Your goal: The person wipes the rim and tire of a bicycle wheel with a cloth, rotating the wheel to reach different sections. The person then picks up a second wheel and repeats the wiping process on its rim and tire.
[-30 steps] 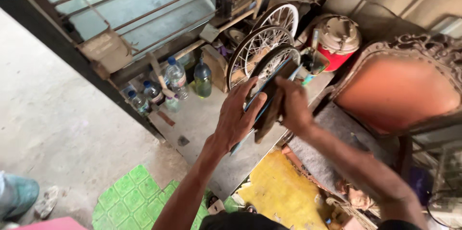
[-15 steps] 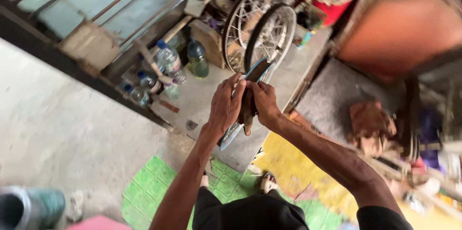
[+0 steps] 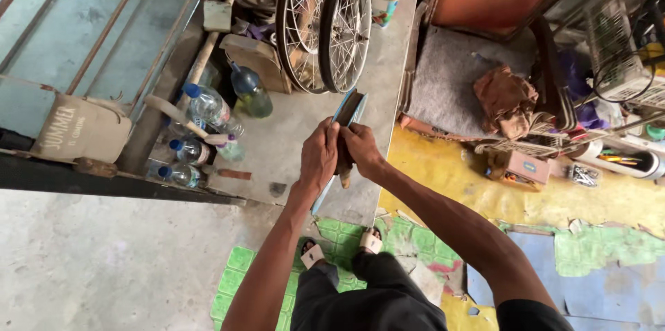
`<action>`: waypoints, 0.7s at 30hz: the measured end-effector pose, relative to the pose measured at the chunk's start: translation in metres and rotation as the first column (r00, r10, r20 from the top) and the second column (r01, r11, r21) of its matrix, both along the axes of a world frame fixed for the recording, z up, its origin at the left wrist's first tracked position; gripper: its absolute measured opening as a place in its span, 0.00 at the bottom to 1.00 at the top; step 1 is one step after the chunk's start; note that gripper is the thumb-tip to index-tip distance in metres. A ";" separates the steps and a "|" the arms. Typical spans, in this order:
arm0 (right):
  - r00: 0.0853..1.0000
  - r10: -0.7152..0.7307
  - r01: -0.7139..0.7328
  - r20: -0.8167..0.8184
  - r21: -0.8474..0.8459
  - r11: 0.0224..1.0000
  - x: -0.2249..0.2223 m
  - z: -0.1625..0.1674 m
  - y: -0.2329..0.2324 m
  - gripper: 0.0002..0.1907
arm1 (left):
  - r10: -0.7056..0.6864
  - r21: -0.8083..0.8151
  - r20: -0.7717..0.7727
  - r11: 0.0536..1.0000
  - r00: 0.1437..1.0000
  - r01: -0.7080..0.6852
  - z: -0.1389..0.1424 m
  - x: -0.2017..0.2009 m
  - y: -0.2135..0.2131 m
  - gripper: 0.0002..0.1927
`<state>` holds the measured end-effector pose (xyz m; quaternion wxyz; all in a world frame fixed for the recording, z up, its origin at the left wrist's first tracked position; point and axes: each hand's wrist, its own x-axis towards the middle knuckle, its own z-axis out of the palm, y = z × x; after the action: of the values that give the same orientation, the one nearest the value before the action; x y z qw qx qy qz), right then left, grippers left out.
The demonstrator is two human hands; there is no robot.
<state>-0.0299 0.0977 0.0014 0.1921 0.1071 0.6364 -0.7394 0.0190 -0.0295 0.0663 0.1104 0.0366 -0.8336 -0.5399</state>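
hands meet at chest height over the grey floor (image 3: 291, 130): left hand (image 3: 320, 158) and right hand (image 3: 360, 153) both clenched round a flat blue-edged, saw-like tool (image 3: 350, 110) held upright between them; nothing shows it applied to any work yet. beyond stand two spoked wheels (image 3: 325, 26), blue-capped plastic bottles (image 3: 197, 130) by the railing, a beige lettered box (image 3: 76, 130) at left, and a small orange carton (image 3: 523, 167) on the yellow mat (image 3: 450, 185).
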 end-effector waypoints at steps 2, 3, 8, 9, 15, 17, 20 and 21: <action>0.998 0.043 -0.045 -0.038 -0.027 0.999 0.000 -0.003 0.000 0.15 | 0.020 -0.002 0.085 1.000 0.996 -0.020 -0.009 -0.003 0.002 0.19; 0.996 0.066 -0.069 -0.061 -0.044 0.997 -0.001 -0.001 0.001 0.16 | 0.033 -0.008 0.124 0.999 0.992 -0.032 -0.012 -0.005 0.002 0.19; 0.989 0.127 -0.129 -0.069 -0.027 0.991 0.003 0.018 0.017 0.19 | 0.134 -0.082 0.139 0.989 0.981 -0.123 -0.027 -0.018 0.010 0.21; 0.991 0.122 -0.125 -0.051 -0.067 0.990 0.007 0.020 0.024 0.21 | 0.158 -0.092 0.157 0.985 0.975 -0.145 -0.029 -0.022 0.011 0.22; 0.993 0.094 -0.096 -0.076 -0.019 0.995 0.089 -0.033 0.080 0.12 | 0.208 -0.172 0.143 0.968 0.968 -0.182 -0.038 -0.040 0.014 0.23; 0.998 0.019 -0.017 0.054 -0.024 1.000 0.103 -0.069 0.090 0.12 | 0.187 -0.224 0.260 0.966 0.947 -0.130 -0.035 -0.041 0.012 0.23; 0.964 -0.092 0.122 0.250 -0.108 0.987 0.110 -0.118 0.088 0.11 | 0.146 -0.352 0.305 0.936 0.941 -0.031 -0.028 -0.038 0.011 0.21; 0.958 -0.121 0.151 0.258 -0.100 0.983 0.106 -0.130 0.082 0.11 | 0.138 -0.401 0.292 0.916 0.947 -0.010 -0.026 -0.039 0.009 0.21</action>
<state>0.0759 0.1793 -0.1290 0.2256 0.2318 0.5530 -0.7679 -0.0198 -0.0201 0.0407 0.0021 0.1308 -0.9299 -0.3437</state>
